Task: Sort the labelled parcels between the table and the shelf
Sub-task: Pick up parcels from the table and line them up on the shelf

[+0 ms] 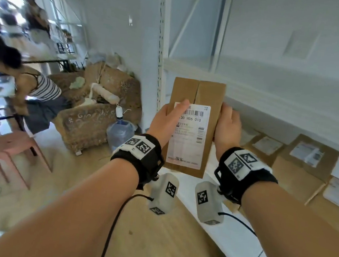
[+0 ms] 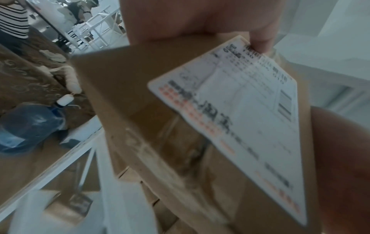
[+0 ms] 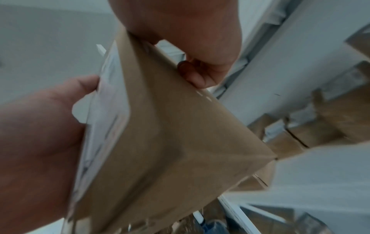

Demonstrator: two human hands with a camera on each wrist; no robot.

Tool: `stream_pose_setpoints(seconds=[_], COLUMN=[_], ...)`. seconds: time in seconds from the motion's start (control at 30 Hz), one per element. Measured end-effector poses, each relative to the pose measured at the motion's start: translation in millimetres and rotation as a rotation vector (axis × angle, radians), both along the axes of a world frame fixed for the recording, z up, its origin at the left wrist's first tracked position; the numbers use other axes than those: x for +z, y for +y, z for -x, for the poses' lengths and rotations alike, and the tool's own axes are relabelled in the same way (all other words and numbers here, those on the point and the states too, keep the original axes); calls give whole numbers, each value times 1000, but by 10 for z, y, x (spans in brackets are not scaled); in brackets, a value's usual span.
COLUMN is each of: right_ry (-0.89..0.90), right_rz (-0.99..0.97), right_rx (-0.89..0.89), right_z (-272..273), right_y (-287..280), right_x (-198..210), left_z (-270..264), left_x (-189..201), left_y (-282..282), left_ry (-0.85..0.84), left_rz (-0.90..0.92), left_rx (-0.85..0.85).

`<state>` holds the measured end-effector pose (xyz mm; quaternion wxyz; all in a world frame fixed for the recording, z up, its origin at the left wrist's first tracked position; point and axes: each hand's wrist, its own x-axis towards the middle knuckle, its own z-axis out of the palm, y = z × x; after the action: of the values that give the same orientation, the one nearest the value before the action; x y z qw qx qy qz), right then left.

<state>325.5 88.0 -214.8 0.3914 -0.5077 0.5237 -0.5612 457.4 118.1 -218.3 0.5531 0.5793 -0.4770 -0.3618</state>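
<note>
A flat brown cardboard parcel point(image 1: 197, 102) with a white shipping label point(image 1: 189, 134) is held up between both hands, in front of the white shelf point(image 1: 272, 110). My left hand point(image 1: 168, 120) grips its left edge, thumb lying over the label's top corner. My right hand point(image 1: 226, 127) grips the right edge, fingers curled behind. The left wrist view shows the parcel point(image 2: 130, 95) with the label point(image 2: 240, 126) face on and blurred. In the right wrist view the parcel's point(image 3: 170, 134) side and back show, with my right hand's fingers point(image 3: 200, 76) wrapped on its edge.
Several labelled cardboard boxes point(image 1: 306, 163) lie on the lower shelf level at right. A white shelf upright point(image 1: 160, 53) rises just left of the parcel. A patterned armchair point(image 1: 95, 107), a water jug point(image 1: 119, 131), a pink stool point(image 1: 12, 148) and people point(image 1: 31, 93) stand at left.
</note>
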Motion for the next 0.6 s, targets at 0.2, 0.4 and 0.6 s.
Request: stream_pose_setpoints(seconds=[0.2, 0.4, 0.6], right_ry=[-3, -13, 69], right_rz=[133, 212, 222], right_rx=[-48, -103, -229], right_z=[-355, -725, -991], right_y=[-659, -1433, -2165], right_x=[721, 1186, 1652], left_z=[-400, -799, -1134], left_x=[660, 1128, 1587], left_y=[-698, -1628, -2548], left_ry=[-24, -73, -107], left_rz=[161, 257, 327], left_rx=[-50, -152, -326])
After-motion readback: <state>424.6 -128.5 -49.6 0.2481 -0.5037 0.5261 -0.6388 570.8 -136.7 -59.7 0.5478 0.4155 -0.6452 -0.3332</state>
